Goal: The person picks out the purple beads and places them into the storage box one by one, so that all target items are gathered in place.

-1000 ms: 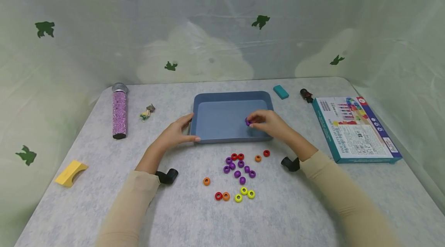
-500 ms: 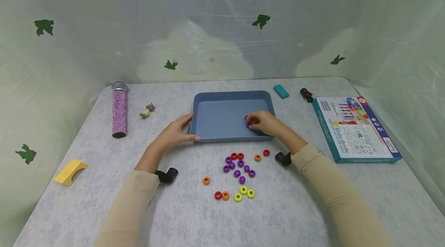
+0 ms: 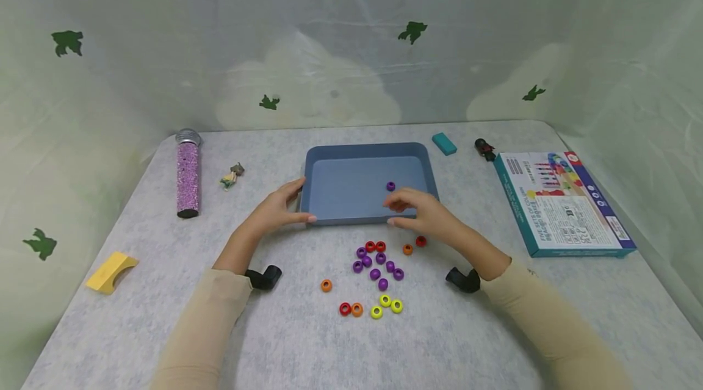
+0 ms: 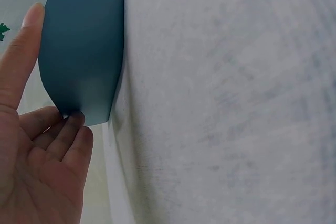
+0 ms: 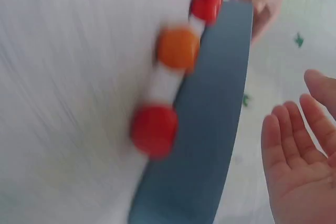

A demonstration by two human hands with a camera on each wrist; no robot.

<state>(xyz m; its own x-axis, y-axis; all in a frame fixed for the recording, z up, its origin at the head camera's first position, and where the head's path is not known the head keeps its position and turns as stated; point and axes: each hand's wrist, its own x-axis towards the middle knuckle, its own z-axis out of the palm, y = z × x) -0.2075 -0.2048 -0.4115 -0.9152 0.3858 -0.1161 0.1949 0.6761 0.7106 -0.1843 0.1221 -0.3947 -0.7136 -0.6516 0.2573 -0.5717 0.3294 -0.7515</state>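
My left hand (image 3: 276, 209) holds the blue-grey tray (image 3: 351, 221) at its near left corner, thumb at the front wall and fingers against the left side. In the left wrist view, curled fingertips (image 4: 75, 119) meet the tray's end. A single purple bead (image 3: 390, 186) lies inside the tray, toward its right. Just nearer than that bead, my right hand (image 3: 420, 212) hovers over the tray's front right part with nothing between thumb and fingers. Several more purple beads (image 3: 375, 275) lie loose on the table in front, alongside red beads (image 3: 381, 247).
Orange beads (image 3: 326, 285) and yellow beads (image 3: 385, 301) lie nearer. A glittery microphone (image 3: 188, 176), small figurine (image 3: 233, 176) and yellow arch block (image 3: 111, 273) are at left. A teal block (image 3: 443, 144), dark figurine (image 3: 484, 149) and printed box (image 3: 566, 207) are at right.
My right hand has let go of the purple bead inside the tray and drawn back toward the near edge. The left hand has stayed at the tray's corner.
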